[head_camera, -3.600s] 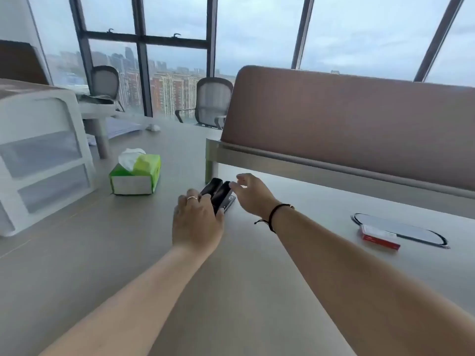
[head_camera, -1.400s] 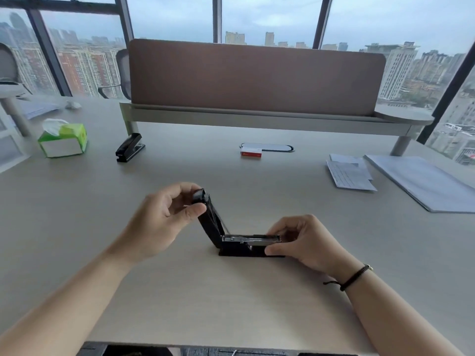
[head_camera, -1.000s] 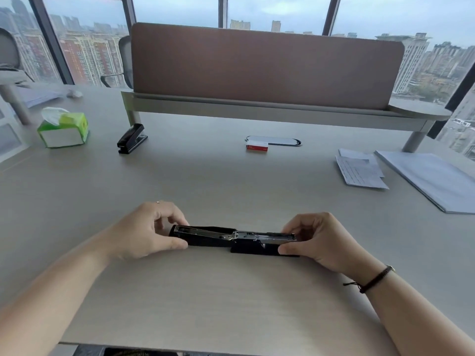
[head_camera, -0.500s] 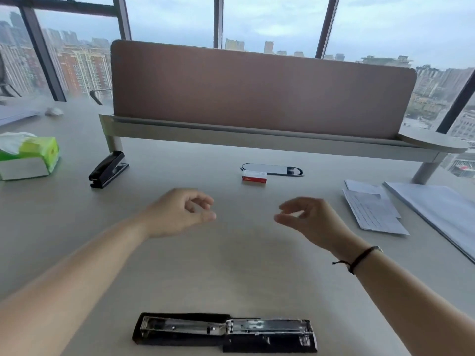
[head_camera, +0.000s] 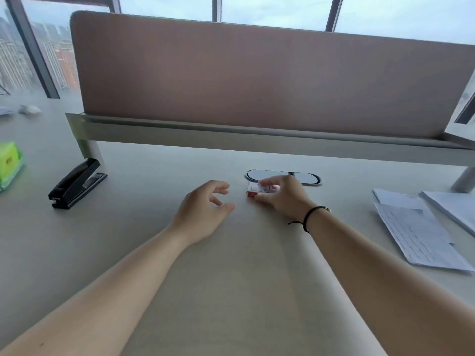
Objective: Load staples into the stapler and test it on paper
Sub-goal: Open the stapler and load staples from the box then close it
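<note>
A small red and white staple box (head_camera: 254,190) lies on the desk just in front of an oval cable port. My right hand (head_camera: 280,197) is over it, thumb and fingers closing around its sides. My left hand (head_camera: 203,211) hovers open beside it, to the left, holding nothing. A second black stapler (head_camera: 77,183) lies shut at the far left. Printed paper sheets (head_camera: 416,232) lie at the right. The stapler that I opened flat is below the frame, out of view.
A brown divider panel (head_camera: 257,73) on a grey rail crosses the desk behind the oval cable port (head_camera: 305,178). A green tissue box (head_camera: 9,163) sits at the left edge. More stacked paper (head_camera: 457,209) lies at the far right.
Both hands have reached forward across the desk; my right hand now covers and grips the staple box. The view has tilted up, and the opened stapler has dropped out of frame.
</note>
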Action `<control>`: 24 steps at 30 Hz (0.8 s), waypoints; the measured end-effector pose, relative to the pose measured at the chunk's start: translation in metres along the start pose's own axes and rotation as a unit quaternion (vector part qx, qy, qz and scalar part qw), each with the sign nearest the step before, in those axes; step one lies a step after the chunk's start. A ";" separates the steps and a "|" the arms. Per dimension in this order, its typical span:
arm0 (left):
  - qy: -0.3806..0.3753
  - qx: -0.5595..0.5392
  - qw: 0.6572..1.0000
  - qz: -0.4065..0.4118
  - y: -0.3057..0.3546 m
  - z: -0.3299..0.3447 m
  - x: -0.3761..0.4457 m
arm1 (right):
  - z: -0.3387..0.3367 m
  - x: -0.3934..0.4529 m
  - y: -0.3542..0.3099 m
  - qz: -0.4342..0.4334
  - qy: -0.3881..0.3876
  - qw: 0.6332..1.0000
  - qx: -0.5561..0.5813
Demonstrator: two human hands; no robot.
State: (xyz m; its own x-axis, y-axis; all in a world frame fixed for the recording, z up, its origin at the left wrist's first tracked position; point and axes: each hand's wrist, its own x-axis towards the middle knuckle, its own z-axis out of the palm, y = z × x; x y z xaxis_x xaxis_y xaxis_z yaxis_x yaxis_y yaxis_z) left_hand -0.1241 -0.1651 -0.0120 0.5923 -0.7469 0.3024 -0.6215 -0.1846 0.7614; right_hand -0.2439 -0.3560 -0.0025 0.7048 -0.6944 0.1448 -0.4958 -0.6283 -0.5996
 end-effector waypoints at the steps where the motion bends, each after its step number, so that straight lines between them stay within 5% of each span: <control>1: -0.001 -0.007 1.000 -0.003 0.000 -0.001 -0.002 | 0.000 -0.006 0.001 0.003 -0.002 1.000 0.011; 14: -0.180 -0.057 0.982 0.010 0.039 -0.023 -0.120 | -0.026 -0.197 -0.027 -0.048 -0.067 0.997 0.007; 24: -0.175 -0.027 0.983 0.047 0.052 -0.036 -0.173 | -0.026 -0.260 -0.035 -0.065 -0.067 0.995 0.018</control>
State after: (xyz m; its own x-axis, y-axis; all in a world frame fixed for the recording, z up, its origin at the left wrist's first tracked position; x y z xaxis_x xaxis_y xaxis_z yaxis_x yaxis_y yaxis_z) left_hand -0.2404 -0.0228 -0.0037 0.3146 -0.9350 0.1639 -0.6319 -0.0774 0.7712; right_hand -0.4227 -0.1627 0.0016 0.8246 -0.5532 0.1187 -0.3787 -0.6954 -0.6108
